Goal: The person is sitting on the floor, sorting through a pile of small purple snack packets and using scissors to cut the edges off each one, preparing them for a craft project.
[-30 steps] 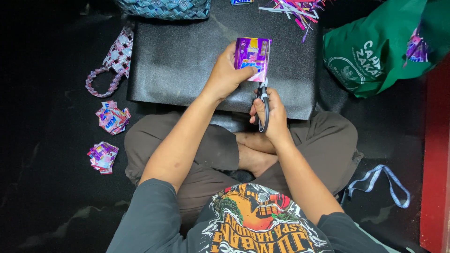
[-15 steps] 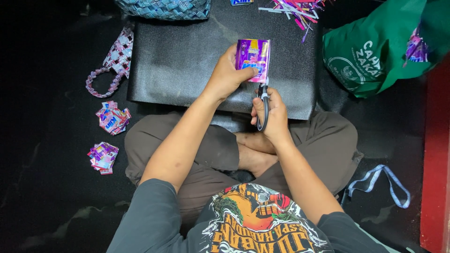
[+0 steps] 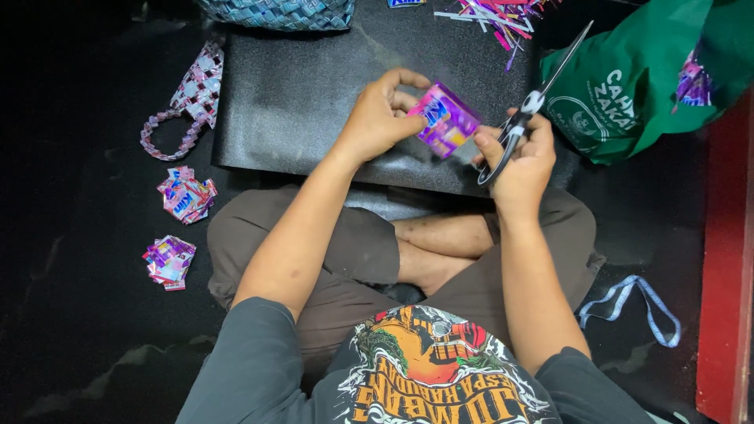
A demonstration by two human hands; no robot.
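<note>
My left hand [image 3: 381, 118] pinches a small purple and pink foil wrapper piece [image 3: 445, 119], held tilted above a black mat [image 3: 298, 102]. My right hand [image 3: 522, 157] grips a pair of scissors [image 3: 534, 98] by the black handles. The blades point up and to the right, away from the wrapper. My right fingertips touch the wrapper's right edge. I sit cross-legged behind the mat.
A woven wrapper strap [image 3: 188, 98] lies left of the mat, with two piles of folded wrapper pieces [image 3: 186, 194] [image 3: 167, 261] below it. A woven basket [image 3: 275, 12] and cut strips [image 3: 495, 14] sit at the top. A green bag [image 3: 636, 78] is at right, a blue strap [image 3: 628, 306] lower right.
The scissors have left the wrapper's lower edge and swung up to the right. My left hand has turned the wrapper from upright to tilted.
</note>
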